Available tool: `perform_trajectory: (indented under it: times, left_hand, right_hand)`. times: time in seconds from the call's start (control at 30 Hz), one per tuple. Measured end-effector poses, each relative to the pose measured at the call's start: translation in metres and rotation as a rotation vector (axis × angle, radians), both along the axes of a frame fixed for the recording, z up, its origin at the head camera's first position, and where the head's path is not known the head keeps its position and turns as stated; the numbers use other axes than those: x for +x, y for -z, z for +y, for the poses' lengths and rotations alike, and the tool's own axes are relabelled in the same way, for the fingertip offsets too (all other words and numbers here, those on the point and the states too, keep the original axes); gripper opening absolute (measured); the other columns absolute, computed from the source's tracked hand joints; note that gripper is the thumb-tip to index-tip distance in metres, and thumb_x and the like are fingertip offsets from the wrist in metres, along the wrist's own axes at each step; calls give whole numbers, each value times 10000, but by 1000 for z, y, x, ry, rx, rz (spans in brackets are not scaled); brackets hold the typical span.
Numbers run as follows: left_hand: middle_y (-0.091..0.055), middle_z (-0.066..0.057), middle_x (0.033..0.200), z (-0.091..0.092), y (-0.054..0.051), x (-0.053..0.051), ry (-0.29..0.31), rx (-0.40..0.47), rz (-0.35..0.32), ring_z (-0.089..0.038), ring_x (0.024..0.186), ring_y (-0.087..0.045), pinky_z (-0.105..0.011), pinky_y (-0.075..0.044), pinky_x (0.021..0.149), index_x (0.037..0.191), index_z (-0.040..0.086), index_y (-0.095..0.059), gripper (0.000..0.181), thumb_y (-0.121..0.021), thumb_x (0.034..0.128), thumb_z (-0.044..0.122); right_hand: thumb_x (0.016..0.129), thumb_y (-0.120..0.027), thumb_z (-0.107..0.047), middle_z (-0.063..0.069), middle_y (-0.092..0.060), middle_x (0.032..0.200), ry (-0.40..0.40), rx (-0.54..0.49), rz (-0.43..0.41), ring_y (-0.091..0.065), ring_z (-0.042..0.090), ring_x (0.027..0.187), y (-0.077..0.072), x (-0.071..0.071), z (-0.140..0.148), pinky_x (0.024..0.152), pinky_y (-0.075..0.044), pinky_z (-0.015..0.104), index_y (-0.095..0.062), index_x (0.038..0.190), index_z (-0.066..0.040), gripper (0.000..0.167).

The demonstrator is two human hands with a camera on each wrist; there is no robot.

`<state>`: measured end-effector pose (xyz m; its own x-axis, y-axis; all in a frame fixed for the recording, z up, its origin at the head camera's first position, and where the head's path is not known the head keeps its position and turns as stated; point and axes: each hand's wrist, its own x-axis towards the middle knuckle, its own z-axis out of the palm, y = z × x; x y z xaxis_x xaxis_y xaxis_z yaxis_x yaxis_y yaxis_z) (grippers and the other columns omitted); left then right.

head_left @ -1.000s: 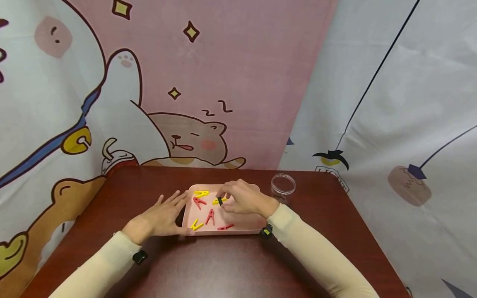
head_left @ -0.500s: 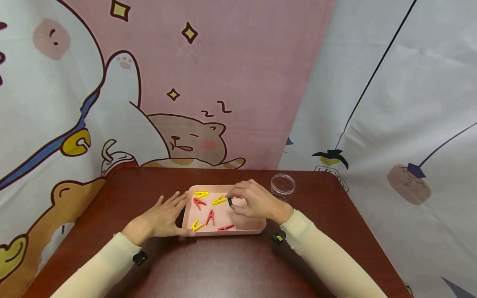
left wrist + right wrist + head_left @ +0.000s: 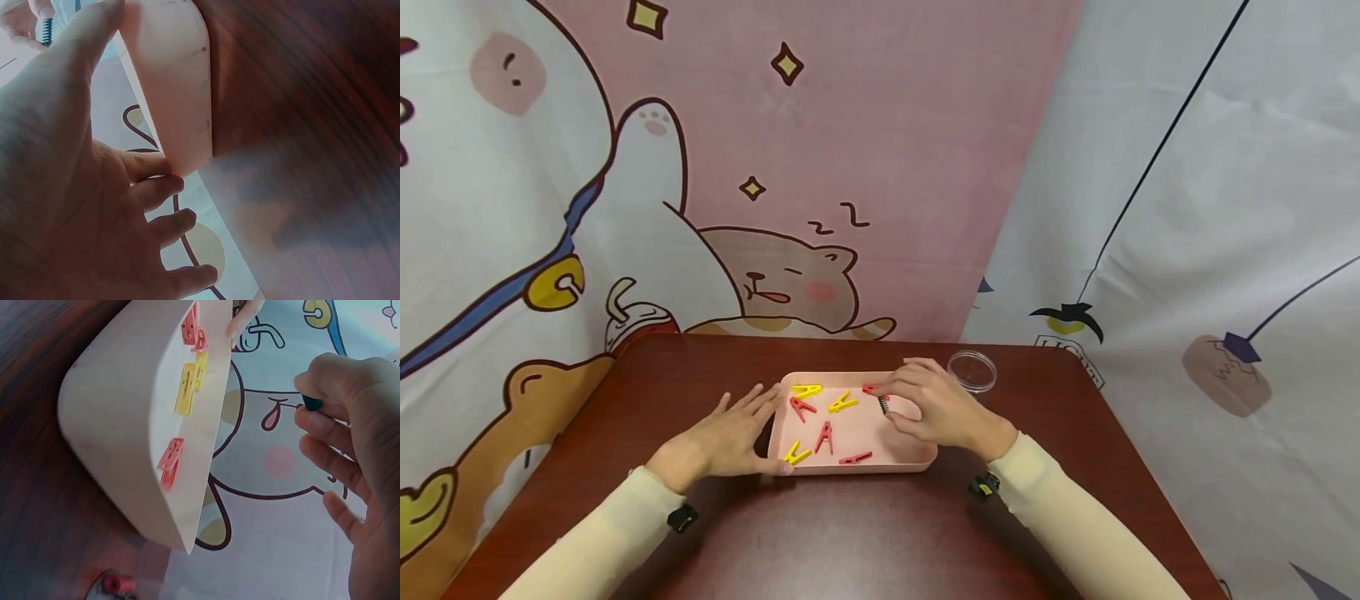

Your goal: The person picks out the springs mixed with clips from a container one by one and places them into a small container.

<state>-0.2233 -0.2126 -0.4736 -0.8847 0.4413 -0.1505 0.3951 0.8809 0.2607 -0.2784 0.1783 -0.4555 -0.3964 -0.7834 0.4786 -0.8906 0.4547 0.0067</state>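
Observation:
My right hand (image 3: pixel 936 406) pinches a small dark green coil spring (image 3: pixel 883 405) between thumb and fingertips, above the right part of a shallow pink tray (image 3: pixel 857 468). In the right wrist view only the dark green end of the spring shows, and its other fingers are spread apart. My left hand (image 3: pixel 727 437) lies at the tray's left end with fingers straight, the thumb at the near corner and the index finger touching the far one. Several small clips lie in the tray, among them a yellow clip (image 3: pixel 842 402) and a red clip (image 3: pixel 824 437).
Behind my right hand stands a clear round jar (image 3: pixel 972 372), its lower part hidden; something red (image 3: pixel 119 584) shows at it in the right wrist view. The dark wooden table (image 3: pixel 850 542) ends at a cartoon-printed curtain (image 3: pixel 925 167).
My right hand has moved to the right over the tray with the spring, uncovering a yellow clip and part of a red clip. My left hand has stayed in place.

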Motion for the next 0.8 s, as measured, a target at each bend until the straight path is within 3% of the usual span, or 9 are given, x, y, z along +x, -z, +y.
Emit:
perform_trajectory:
  times: [0.2,0.5,0.8]
  left_hand:
    - [-289,-181,1941,0,0,0,-2,-1,-1,-523,1795,-271,-880,-212,1372,1829,25,-325,1340,-820,899,854]
    - [-281,-183,1943,-1,0,0,-4,-2,-6,-531,1795,-263,-889,-199,1369,1832,28,-320,1343,-826,895,847]
    - [-276,-178,1946,-1,1,-1,-8,-3,-11,-523,1799,-257,-884,-193,1374,1836,36,-312,1341,-816,898,852]
  right_hand:
    - [925,-966,-211,-2,-877,1243,-17,-42,58,-796,243,1235,2,-1,15,1235,-564,621,-878,1293,-129,388]
    - [915,-976,-202,15,-866,1261,40,-74,39,-792,251,1258,3,0,39,1297,-509,622,-864,1308,-119,417]
    - [894,-993,-159,47,-866,1216,97,-141,32,-808,270,1193,2,-1,57,1248,-528,664,-875,1291,-114,417]
